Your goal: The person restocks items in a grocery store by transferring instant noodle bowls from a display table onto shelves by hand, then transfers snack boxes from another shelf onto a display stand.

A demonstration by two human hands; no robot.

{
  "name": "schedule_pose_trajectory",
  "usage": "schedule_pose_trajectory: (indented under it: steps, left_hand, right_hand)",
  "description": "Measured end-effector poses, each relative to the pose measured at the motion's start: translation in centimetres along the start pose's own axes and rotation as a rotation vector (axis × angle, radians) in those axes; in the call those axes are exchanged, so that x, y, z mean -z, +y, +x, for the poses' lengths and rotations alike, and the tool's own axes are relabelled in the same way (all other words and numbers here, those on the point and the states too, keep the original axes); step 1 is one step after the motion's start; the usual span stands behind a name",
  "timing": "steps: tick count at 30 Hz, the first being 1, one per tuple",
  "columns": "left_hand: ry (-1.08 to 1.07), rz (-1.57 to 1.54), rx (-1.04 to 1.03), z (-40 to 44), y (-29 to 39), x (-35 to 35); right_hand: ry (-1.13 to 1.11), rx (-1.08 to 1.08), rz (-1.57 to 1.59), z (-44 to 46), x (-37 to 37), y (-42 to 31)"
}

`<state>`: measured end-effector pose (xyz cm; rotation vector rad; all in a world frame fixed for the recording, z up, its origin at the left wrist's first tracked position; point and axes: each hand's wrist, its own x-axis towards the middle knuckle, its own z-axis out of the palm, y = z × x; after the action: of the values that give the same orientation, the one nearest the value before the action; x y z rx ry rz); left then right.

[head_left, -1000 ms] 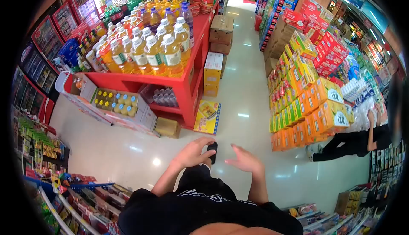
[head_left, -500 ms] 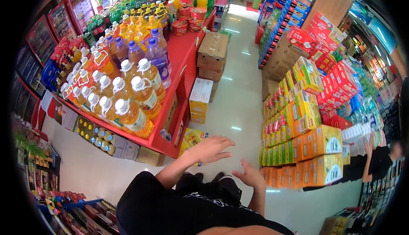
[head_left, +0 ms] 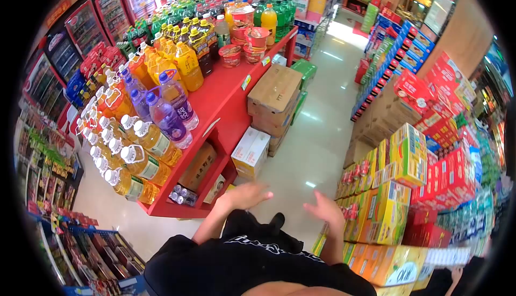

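Observation:
My left hand (head_left: 246,195) hovers over the floor near the corner of a red display table (head_left: 217,91). Its fingers are stretched out and hold nothing. Across from it, my right hand (head_left: 325,209) is raised with thumb and fingers apart, also empty. Nearest that hand stand stacked yellow and green drink cartons (head_left: 389,210). Just beyond my left hand, a white and yellow box (head_left: 251,152) sits on the floor. Large bottles of golden drink (head_left: 146,163) and purple-labelled bottles (head_left: 167,121) crowd the table's near end.
Brown cardboard boxes (head_left: 275,85) are piled beside the table, along an aisle floor (head_left: 328,78) leading away. Red instant-noodle tubs (head_left: 230,55) stand farther along the tabletop. Red gift boxes (head_left: 446,183) rise at right. Another person's hand (head_left: 456,274) shows at lower right.
The view has shifted forward and turned, so the table and bottles sit farther left and the right-hand cartons closer. Both hands stay raised and empty. The other person has slipped toward the lower right edge.

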<state>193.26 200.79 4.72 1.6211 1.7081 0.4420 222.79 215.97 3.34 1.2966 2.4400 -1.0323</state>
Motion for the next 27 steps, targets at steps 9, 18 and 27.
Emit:
schedule_pose_trajectory:
  steps: [9,18,27]
  left_hand:
    - [0.148,-0.114,0.185,10.4,-0.6,5.2]
    - [0.243,-0.653,-0.135,28.7,-5.1,15.2]
    - [0.585,-0.81,-0.047,41.3,-9.7,29.0]
  right_hand:
    - [0.067,0.38,-0.026,16.3,9.1,0.2]
    - [-0.111,0.345,-0.179,30.3,20.8,-2.5]
    - [0.078,0.327,-0.207,43.6,31.8,-9.2]
